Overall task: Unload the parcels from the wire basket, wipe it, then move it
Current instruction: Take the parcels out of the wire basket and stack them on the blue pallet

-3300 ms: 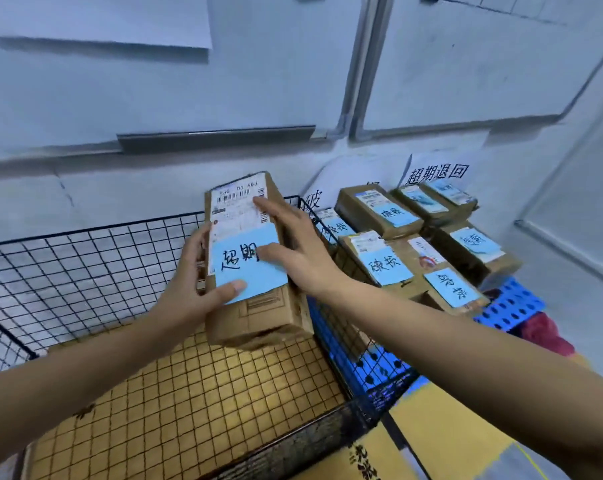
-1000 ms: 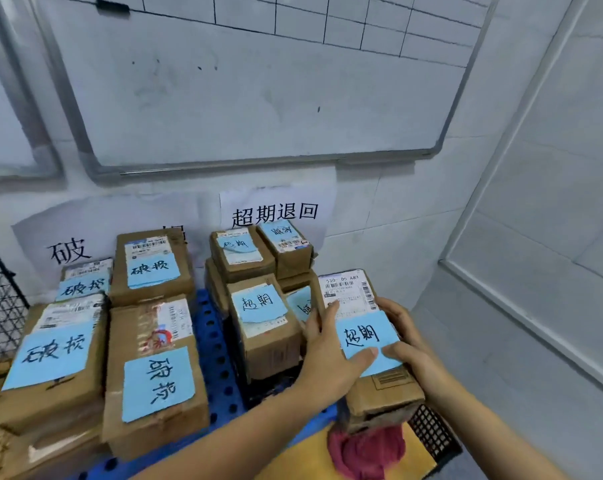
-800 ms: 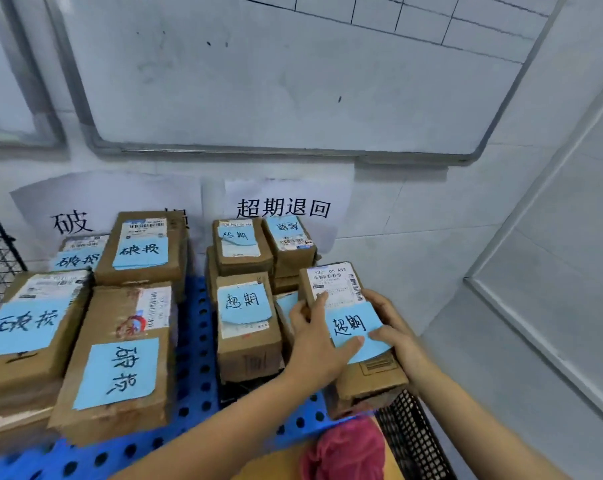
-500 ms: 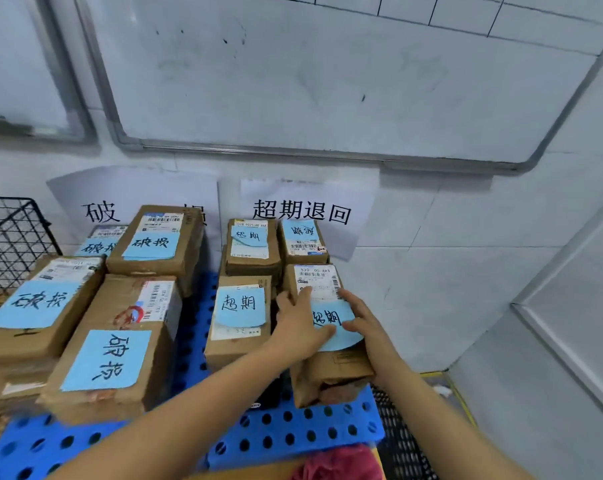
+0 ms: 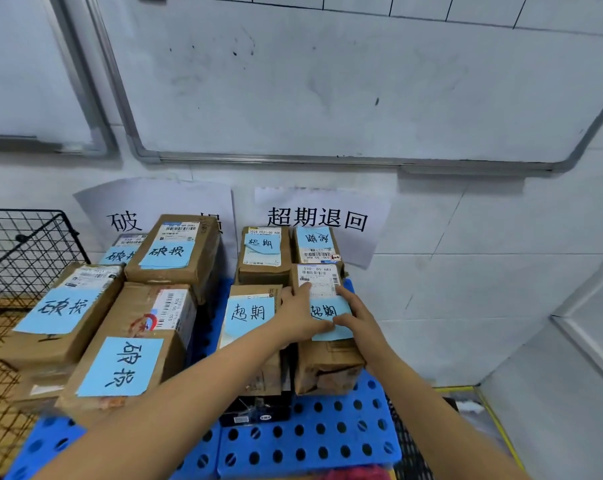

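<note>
- Two hands rest on one parcel (image 5: 327, 355): the left hand (image 5: 302, 315) lies flat over its top, thumb on the blue note, and the right hand (image 5: 355, 315) wraps its right edge, so both grips are closed around it.
- That parcel sits on the blue perforated pallet (image 5: 307, 434), touching a neighbouring box (image 5: 251, 327) on its left and just in front of two more boxes under the wall sign (image 5: 317, 218).
- Judged by its dented, creased cardboard, it is a stiff but worn box, probably light enough for two hands; the long sides look the safest hold, since the blue note and shipping label on top could slip or peel.
- At far left stands the wire basket (image 5: 26, 251), cut off by the frame, so whether any parcels remain inside cannot be told.
- No wiping cloth can be identified; a reddish patch at the bottom edge is too cropped to name.
- Part of the left sign is hidden behind the stacked boxes.
</note>
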